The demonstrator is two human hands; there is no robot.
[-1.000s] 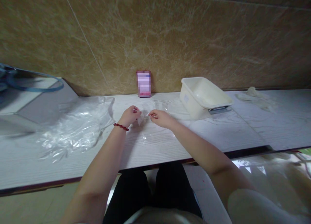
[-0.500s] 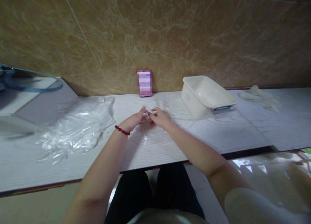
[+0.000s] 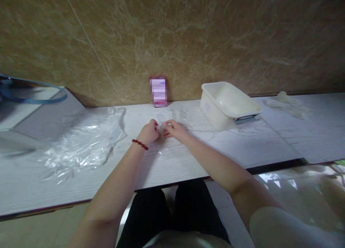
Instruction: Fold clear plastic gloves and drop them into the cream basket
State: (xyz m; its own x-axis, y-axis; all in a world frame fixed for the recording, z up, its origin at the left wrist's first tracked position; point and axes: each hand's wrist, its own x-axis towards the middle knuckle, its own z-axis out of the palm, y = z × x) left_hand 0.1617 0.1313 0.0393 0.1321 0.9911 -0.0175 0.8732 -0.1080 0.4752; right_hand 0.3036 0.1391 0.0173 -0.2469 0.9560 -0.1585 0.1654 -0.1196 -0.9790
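Observation:
Both hands meet over the middle of the white wood-grain table, a small gap between them. My left hand [image 3: 150, 131], a red bead bracelet [image 3: 139, 144] at its wrist, has its fingers curled closed on thin clear plastic film [image 3: 161, 129]. From the other side my right hand [image 3: 175, 130] pinches the same film, its fingers bent toward the left hand. The film is bunched between the fingertips and spreads faintly over the table behind and in front of the hands. Its full shape is too transparent to make out.
A crumpled heap of clear plastic bags [image 3: 83, 144] lies to the left, beside a white box [image 3: 51, 115] with a blue strap. Against the marbled wall leans a blurred phone [image 3: 159, 93]. Right of it stands a cream plastic bin [image 3: 215, 111]; pale gloves [image 3: 288, 105] lie farther right.
My left hand has turned palm down and its fingers have curled onto the film. The right hand stays in nearly the same place, its fingers bent closer around the film.

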